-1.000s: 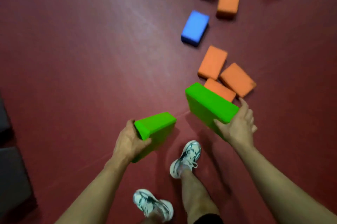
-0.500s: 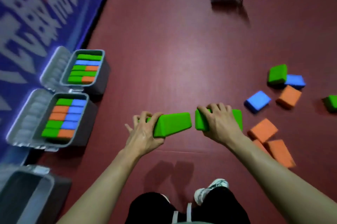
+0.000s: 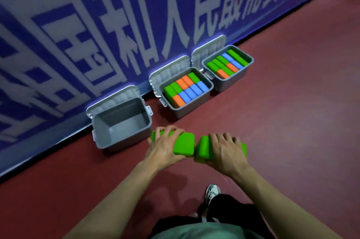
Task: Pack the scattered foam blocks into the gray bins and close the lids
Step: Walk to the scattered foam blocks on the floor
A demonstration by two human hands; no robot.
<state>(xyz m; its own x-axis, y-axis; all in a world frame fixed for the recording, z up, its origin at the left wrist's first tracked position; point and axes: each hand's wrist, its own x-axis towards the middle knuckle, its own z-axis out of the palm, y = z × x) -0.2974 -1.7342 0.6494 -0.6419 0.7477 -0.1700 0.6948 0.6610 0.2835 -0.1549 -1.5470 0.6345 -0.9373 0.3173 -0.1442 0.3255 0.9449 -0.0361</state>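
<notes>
My left hand (image 3: 164, 146) grips one green foam block (image 3: 184, 144) and my right hand (image 3: 226, 150) grips a second green foam block (image 3: 202, 147); the two blocks are side by side in the air above the red floor. Just ahead and to the left stands an empty gray bin (image 3: 101, 131) with its lid open against the wall. A middle gray bin (image 3: 194, 108) and a far gray bin (image 3: 233, 81), both with lids open, are filled with green, orange and blue blocks.
A blue banner wall (image 3: 97, 34) with white characters runs behind the three bins. The red floor (image 3: 292, 122) stretches to the right. My legs and one shoe (image 3: 212, 193) are below my arms.
The view has swung left from the scattered blocks to face the wall and bins. Both hands still hold their green blocks, now near the empty bin.
</notes>
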